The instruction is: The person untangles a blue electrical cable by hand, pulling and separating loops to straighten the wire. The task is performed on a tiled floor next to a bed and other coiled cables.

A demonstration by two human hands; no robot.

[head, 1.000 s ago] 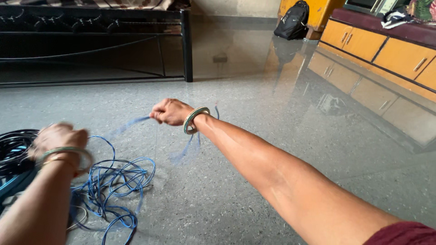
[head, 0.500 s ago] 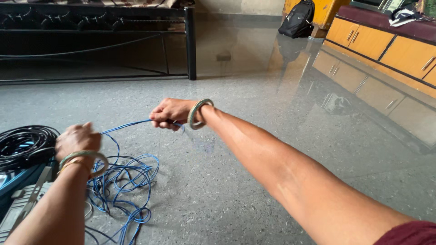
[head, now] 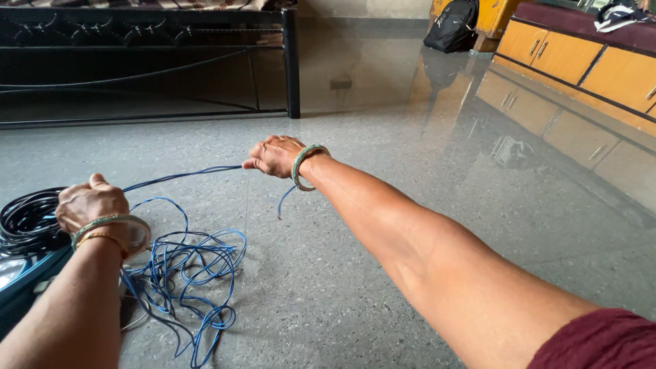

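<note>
On speckled polished floor [head: 383, 205], both hands stretch thin blue wire [head: 181, 176], seemingly taut.

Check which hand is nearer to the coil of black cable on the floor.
Left. The left hand grips the blue wire right beside the black cable coil; the right hand is stretched out well away from it.

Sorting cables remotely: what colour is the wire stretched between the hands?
Blue wire, clearest in the head view.

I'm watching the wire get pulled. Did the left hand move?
Yes. The left hand rose away from the blue wire pile, toward the bed frame.
</note>
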